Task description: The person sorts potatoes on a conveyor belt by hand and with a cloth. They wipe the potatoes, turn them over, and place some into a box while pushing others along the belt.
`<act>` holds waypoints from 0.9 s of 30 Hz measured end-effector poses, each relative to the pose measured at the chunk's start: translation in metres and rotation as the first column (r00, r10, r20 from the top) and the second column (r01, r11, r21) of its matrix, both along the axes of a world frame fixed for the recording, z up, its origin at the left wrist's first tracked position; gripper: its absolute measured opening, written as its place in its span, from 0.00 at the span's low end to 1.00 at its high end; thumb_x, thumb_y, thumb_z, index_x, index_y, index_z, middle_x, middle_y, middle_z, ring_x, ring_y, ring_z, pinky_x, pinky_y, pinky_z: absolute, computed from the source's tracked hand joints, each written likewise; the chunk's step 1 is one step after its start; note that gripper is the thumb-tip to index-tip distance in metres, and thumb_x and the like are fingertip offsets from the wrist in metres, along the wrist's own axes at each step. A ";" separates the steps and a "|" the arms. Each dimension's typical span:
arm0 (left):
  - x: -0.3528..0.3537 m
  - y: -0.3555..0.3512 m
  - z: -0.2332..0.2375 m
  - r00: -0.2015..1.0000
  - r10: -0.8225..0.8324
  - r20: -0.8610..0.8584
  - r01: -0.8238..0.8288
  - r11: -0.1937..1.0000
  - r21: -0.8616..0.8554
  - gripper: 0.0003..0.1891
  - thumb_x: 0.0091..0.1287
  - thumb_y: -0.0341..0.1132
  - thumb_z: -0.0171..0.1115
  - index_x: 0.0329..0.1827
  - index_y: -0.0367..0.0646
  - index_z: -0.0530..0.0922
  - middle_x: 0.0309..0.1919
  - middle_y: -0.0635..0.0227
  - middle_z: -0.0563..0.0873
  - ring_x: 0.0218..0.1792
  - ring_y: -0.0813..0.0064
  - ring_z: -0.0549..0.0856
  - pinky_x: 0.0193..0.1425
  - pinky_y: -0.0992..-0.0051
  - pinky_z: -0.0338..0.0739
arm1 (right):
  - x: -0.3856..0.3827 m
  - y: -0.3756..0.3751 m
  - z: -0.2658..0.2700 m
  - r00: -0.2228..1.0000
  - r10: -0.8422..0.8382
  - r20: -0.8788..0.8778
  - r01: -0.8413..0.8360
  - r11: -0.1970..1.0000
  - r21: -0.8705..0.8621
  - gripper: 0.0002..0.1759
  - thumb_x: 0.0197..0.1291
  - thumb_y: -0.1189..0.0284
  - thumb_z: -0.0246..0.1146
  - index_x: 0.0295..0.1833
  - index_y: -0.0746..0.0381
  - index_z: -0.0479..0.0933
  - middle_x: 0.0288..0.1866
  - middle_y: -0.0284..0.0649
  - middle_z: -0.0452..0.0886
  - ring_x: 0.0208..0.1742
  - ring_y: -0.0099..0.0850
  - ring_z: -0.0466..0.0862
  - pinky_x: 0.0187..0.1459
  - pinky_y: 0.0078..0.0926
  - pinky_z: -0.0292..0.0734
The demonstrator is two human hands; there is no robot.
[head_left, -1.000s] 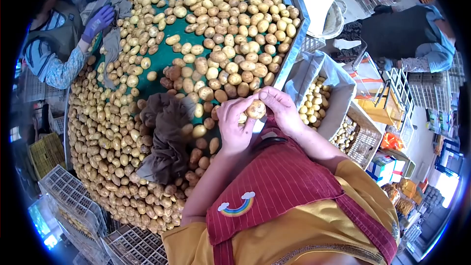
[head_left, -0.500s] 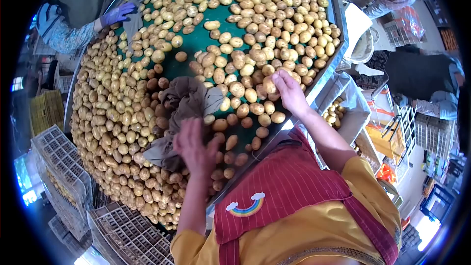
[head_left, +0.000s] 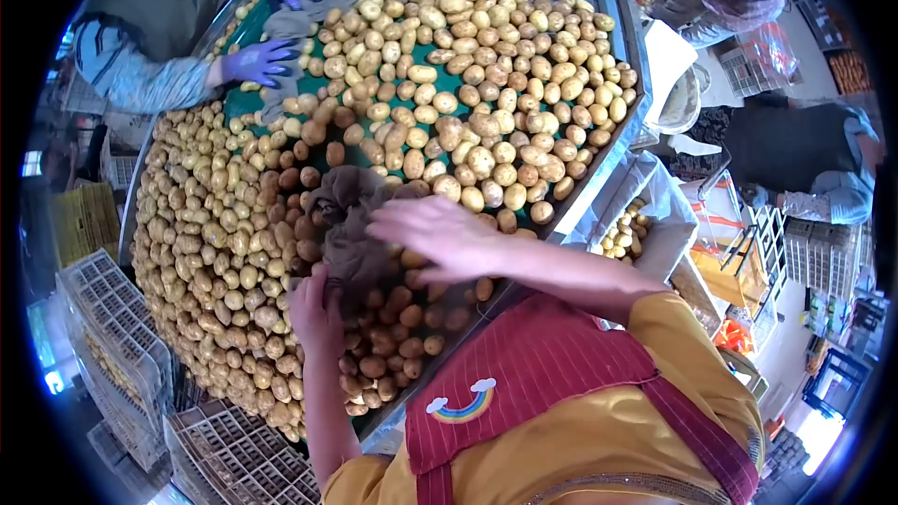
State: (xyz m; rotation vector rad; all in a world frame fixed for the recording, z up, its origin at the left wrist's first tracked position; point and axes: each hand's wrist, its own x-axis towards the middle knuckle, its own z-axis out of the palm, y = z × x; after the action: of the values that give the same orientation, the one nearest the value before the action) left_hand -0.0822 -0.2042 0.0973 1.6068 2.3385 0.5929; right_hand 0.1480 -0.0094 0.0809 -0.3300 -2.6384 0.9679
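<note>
My left hand (head_left: 316,316) is closed on the lower edge of a crumpled grey-brown cloth (head_left: 344,210), which lies on the potatoes. My right hand (head_left: 440,236) stretches across from the right with its fingers extended, the tips at the cloth's right side. No potato shows in it, though its palm faces down and is hidden. Potatoes (head_left: 210,252) are heaped to the left of the cloth, and more potatoes (head_left: 398,323) lie just below my right hand. Bits of green table surface (head_left: 323,151) show between them.
A co-worker's purple-gloved hands (head_left: 257,64) rest on a grey cloth (head_left: 318,9) across the table. The metal table edge (head_left: 599,173) runs along the right. Plastic crates (head_left: 245,449) stand at lower left, and a lined container (head_left: 669,215) with potatoes sits at right.
My right hand has let go of a potato and swung left to the cloth. My left hand has moved down-left and closed on it. The co-worker's gloved hands have shifted with their cloth.
</note>
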 end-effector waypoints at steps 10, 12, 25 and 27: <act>0.000 0.043 0.118 0.955 0.067 0.290 -0.010 0.981 -0.193 0.22 0.61 0.27 0.74 0.58 0.36 0.80 0.41 0.59 0.90 0.43 0.70 0.89 0.52 0.71 0.82 | -0.026 0.047 0.009 1.000 0.011 -0.026 -0.010 0.998 0.063 0.26 0.48 0.69 0.71 0.56 0.49 0.80 0.44 0.35 0.84 0.49 0.41 0.86 0.48 0.45 0.82; -0.015 0.056 0.120 0.994 0.041 0.103 -0.016 0.973 -0.230 0.21 0.60 0.28 0.75 0.57 0.38 0.82 0.44 0.54 0.91 0.45 0.62 0.91 0.52 0.68 0.83 | -0.016 0.077 0.018 0.976 -0.063 -0.207 0.116 0.960 0.255 0.22 0.48 0.74 0.67 0.52 0.53 0.81 0.38 0.34 0.84 0.39 0.37 0.86 0.32 0.37 0.82; -0.004 0.125 0.198 0.959 -0.266 -0.101 0.275 0.956 0.100 0.20 0.51 0.26 0.72 0.50 0.41 0.87 0.42 0.60 0.91 0.43 0.56 0.90 0.51 0.63 0.85 | 0.117 0.131 0.217 0.996 -0.018 0.091 -0.029 0.870 0.491 0.20 0.49 0.60 0.67 0.50 0.48 0.86 0.53 0.35 0.87 0.56 0.39 0.84 0.54 0.48 0.74; 0.019 0.136 0.185 0.924 -0.349 -0.159 0.320 0.930 -0.184 0.25 0.46 0.27 0.76 0.52 0.48 0.89 0.44 0.61 0.87 0.53 0.60 0.86 0.63 0.61 0.78 | 0.125 0.117 0.180 0.985 0.017 0.171 -0.091 0.896 0.434 0.26 0.47 0.56 0.69 0.56 0.45 0.86 0.69 0.36 0.78 0.71 0.43 0.74 0.64 0.59 0.68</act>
State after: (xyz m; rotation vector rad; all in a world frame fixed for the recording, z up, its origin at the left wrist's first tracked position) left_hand -0.0633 -0.0678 0.2823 2.0010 2.0927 0.1859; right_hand 0.2726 0.1079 0.2613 -0.2332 -2.9286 0.3407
